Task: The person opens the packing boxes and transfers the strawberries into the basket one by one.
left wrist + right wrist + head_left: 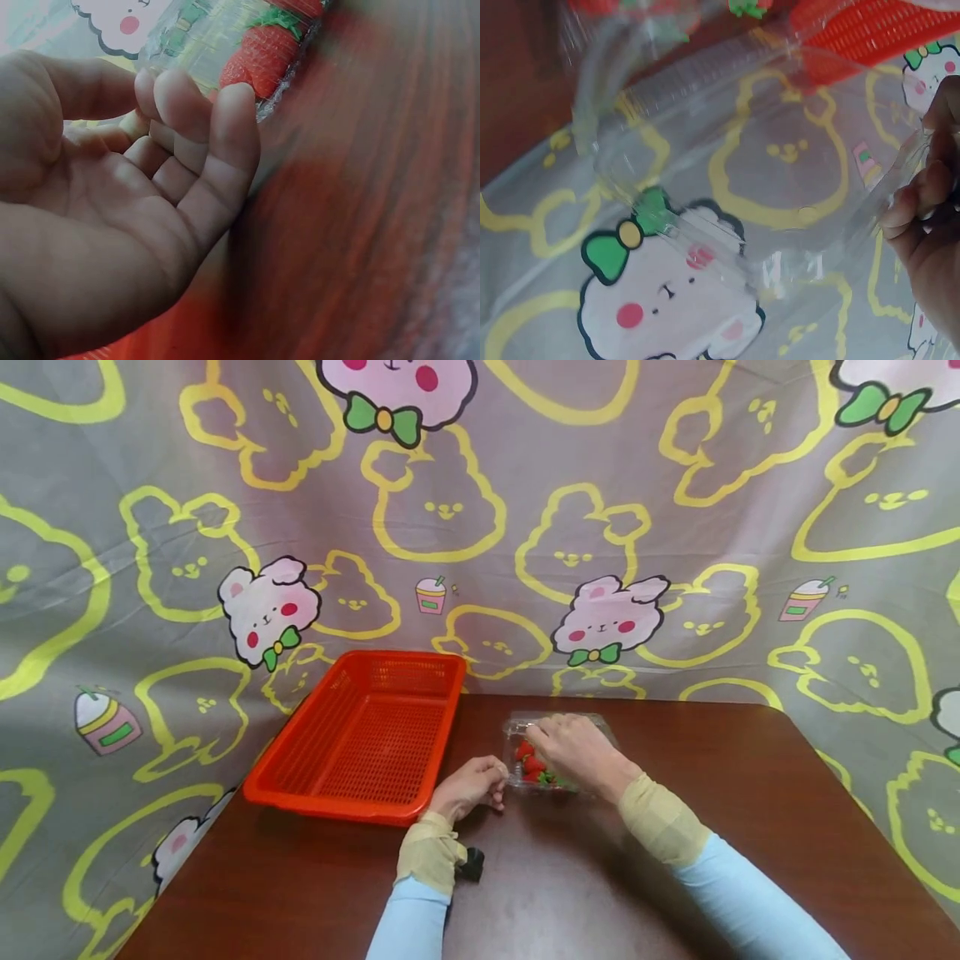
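Note:
A clear plastic box (pixel 512 745) with red strawberries (pixel 532 765) and green leaves in it sits on the table. At its near left corner is my left hand (pixel 468 787), thumb and fingers curled together and pinching the edge. The left wrist view shows these fingertips close against the box wall (pixel 199 56), beside a strawberry (pixel 262 56). My right hand (pixel 576 750) is above the box's right side, gripping the edge of its transparent lid (pixel 795 259). The lid stands raised at a tilt in the right wrist view. In the head view this hand hides part of the box.
An orange-red plastic basket (pixel 326 806) with a perforated bottom stands left of the box, close to my left hand. The brown wooden table (pixel 750 810) extends to the right. A cartoon-printed cloth (pixel 480 585) hangs behind and along the sides.

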Tool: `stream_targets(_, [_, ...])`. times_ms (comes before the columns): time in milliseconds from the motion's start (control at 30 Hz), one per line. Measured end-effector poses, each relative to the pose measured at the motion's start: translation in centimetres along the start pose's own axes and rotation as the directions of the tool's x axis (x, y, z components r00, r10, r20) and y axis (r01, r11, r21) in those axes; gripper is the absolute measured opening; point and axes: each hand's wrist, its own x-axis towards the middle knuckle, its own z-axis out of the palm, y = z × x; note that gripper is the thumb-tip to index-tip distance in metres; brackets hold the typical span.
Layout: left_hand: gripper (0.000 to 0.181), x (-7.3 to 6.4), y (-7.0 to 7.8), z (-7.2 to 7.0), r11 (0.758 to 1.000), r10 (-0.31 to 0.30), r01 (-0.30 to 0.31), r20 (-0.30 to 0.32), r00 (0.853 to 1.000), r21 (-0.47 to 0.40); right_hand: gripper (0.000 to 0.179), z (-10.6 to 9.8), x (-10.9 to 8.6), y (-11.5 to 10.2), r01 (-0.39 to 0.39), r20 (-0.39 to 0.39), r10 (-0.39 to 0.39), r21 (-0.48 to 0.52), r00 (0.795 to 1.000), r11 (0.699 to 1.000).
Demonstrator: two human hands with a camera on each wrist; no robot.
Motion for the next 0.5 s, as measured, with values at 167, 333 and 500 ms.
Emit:
stream_targets(167, [0.017, -0.1, 0.3, -0.1, 1.0, -0.007, 0.007, -0.001, 1.0, 0.007, 0.018, -0.8, 0.9, 1.0, -0.043, 0.015, 0.044, -0.046, 0.999, 0.998])
stream_targets(333, [0.015, -0.1, 0.6, -0.2, 1.0, -0.017, 0.017, 0.003, 1.0, 0.004, 0.018, -1.2, 1.9, 1.9, -0.078, 0.057, 0.082, -0.073, 0.995, 0.994])
stream_targets(500, [0.014, 0.0, 0.3, -0.3, 1.0, -0.009, 0.009, 0.026, 1.0, 0.002, 0.017, -1.2, 2.5, 2.8, -0.141, 0.083, 0.145, -0.059, 0.986, 0.988])
